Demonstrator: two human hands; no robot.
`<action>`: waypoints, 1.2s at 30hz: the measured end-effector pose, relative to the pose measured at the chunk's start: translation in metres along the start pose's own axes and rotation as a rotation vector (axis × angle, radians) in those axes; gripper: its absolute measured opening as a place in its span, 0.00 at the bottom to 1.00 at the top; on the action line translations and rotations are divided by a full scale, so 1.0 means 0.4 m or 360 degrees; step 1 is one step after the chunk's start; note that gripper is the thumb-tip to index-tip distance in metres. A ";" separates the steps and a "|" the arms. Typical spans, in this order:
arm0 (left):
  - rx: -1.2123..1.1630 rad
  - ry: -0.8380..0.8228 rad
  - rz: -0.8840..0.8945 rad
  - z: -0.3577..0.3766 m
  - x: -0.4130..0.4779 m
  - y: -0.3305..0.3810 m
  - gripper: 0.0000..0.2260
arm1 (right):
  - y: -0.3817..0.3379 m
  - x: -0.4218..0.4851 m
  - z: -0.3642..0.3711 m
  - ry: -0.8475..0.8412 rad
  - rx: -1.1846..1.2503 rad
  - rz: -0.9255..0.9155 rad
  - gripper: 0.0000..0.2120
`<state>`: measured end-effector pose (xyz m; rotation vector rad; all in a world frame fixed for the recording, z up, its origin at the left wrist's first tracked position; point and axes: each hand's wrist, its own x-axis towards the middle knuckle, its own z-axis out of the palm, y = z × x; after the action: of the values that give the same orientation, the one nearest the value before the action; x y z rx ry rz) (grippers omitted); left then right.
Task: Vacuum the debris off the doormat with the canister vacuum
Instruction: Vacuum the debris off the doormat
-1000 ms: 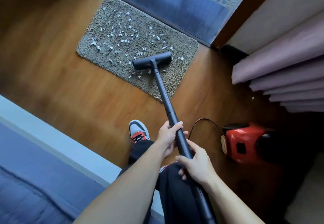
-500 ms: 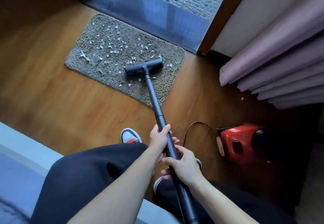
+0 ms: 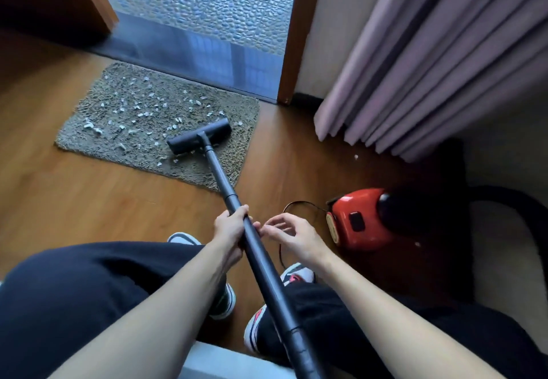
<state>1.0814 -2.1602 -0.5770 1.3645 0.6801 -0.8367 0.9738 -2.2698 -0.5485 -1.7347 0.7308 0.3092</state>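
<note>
1. Fingers: those of the left hand [image 3: 232, 228] are clamped round the black wand [image 3: 221, 182], thumb on top. Those of the right hand [image 3: 296, 237] are apart and loosely spread, holding nothing. Their tips lie just beside the wand; contact cannot be confirmed.
2. Tool position: the floor head [image 3: 199, 136] sits on the doormat [image 3: 240, 153], towards its near right part, with the wand running back between the person's knees.
3. Task object: the doormat lies on the wooden floor [image 3: 103, 200] against the door threshold. White debris [image 3: 139, 108] is scattered across most of its left and middle area, and a few scraps lie just at the head.
4. Machine: the red canister vacuum [image 3: 358, 221] stands on the floor to the right, near the right hand, its cord [image 3: 299, 204] looping beside it. Whether it is running cannot be told.
5. Stray item: one white scrap [image 3: 355, 157] lies on the floor below the curtain [image 3: 430, 67], well apart from the mat.
6. Assessment: the step in hand appears to be an early pass; most of the mat is uncleaned.
7. Next move, as judged: either the right hand regrips the wand or the left steers alone, and the head is drawn leftward in overlapping strokes, kept flat on the pile.
</note>
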 end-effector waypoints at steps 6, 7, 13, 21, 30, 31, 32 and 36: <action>0.0007 0.0009 -0.0014 0.042 -0.010 -0.038 0.06 | 0.201 0.018 -0.158 0.0527 -0.0638 0.0188 0.28; 0.0017 0.0010 -0.0012 0.049 -0.008 -0.046 0.07 | 0.231 0.020 -0.179 0.0537 -0.0768 0.0285 0.31; 0.0060 -0.0019 0.0021 0.095 -0.015 -0.077 0.07 | 0.388 0.049 -0.261 0.0211 -0.1517 0.0638 0.42; 0.0034 -0.0007 0.0044 0.110 0.004 -0.083 0.06 | 0.429 0.090 -0.277 0.0013 -0.1837 0.0554 0.44; 0.0055 0.0003 0.0060 0.119 0.009 -0.094 0.07 | 0.454 0.113 -0.266 0.0041 -0.1799 0.0544 0.49; 0.0063 0.0003 0.0061 0.121 0.010 -0.095 0.07 | 0.459 0.117 -0.264 0.0044 -0.1798 0.0556 0.50; 0.0069 0.0005 0.0062 0.122 0.012 -0.096 0.07 | 0.462 0.121 -0.262 0.0050 -0.1800 0.0564 0.50; 0.0075 0.0017 0.0058 0.119 0.022 -0.096 0.07 | 0.458 0.139 -0.260 0.0059 -0.1825 0.0615 0.51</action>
<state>1.0518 -2.2089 -0.6007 1.4204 0.6453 -0.8215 0.8863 -2.4095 -0.6909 -2.6467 1.0085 1.1265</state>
